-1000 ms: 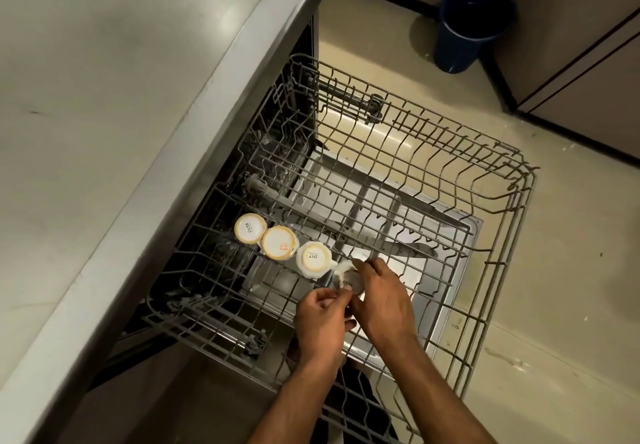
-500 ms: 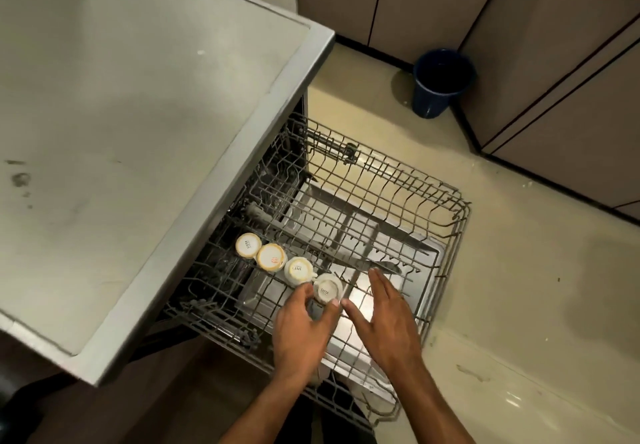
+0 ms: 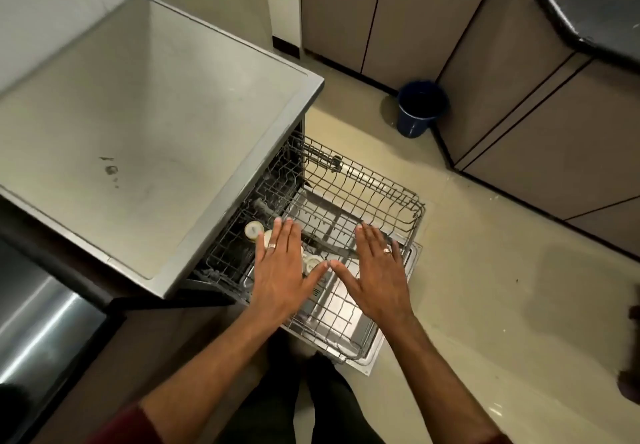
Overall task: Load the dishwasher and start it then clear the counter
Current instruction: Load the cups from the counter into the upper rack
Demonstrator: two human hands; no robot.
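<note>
The dishwasher's wire rack [image 3: 388,187] is pulled out over the open door [image 3: 375,346]. Small white cups [image 3: 253,229] stand upside down in a row along its left side; another cup [image 3: 311,264] shows between my hands. My left hand [image 3: 282,270] hovers flat above the cups, fingers straight, hiding part of the row. My right hand [image 3: 375,270] is spread flat above the rack's middle, holding nothing. Both hands wear a ring.
The grey dishwasher top [image 3: 138,124] fills the left. A dark blue bucket [image 3: 420,107] stands on the floor by brown cabinets [image 3: 519,107]. A dark countertop [image 3: 588,10] sits at top right. Pale floor [image 3: 502,287] lies to the right.
Both hands let go of the last cup and lifted off the rack, now spread flat. My head rose and pulled back, so the rack looks smaller.
</note>
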